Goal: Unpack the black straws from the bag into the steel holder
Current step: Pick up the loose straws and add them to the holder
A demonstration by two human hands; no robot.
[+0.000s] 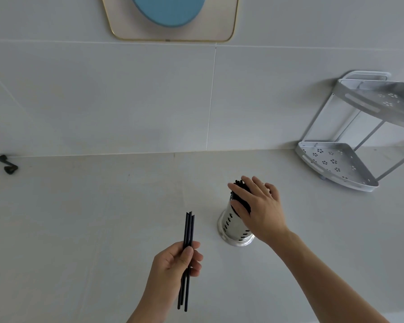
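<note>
Right of centre in the frame, a steel holder [234, 226] stands on the pale counter [79, 217], already packed with black straws [240, 194]. Over their tops lies the right hand [258, 206], fingers spread flat and loose, pressing or steadying the bundle rather than gripping it. Lower centre, the left hand [173, 264] pinches a few more straws [188, 248] between thumb and fingers, points up. No bag is in view. Judging by this, the filling is nearly done; next, the right hand should clear the opening so the last few can slide in among the others.
</note>
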